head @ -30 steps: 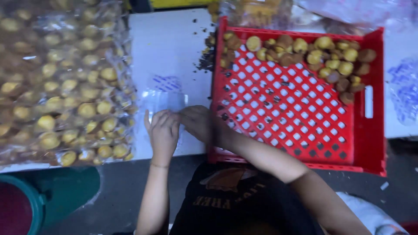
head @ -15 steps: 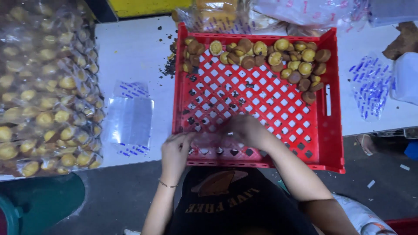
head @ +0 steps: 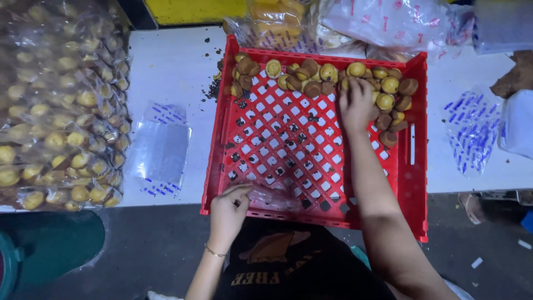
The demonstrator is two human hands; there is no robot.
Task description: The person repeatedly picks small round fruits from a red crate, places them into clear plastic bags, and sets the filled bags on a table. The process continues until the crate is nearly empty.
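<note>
small round yellow and brown cakes (head: 327, 78) heaped along red crate's (head: 415, 178) far end, clear bag (head: 272, 197) crumpled at near rim

White table (head: 172, 66), crumbs scattered near its middle. Dark grey floor (head: 144, 250) below, paper scraps at right. Yellow panel (head: 189, 11) behind. Dim light.

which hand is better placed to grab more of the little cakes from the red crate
Right. The right hand already rests on the small cakes at the red crate's far end; the left hand holds a clear bag at the near edge.
</note>
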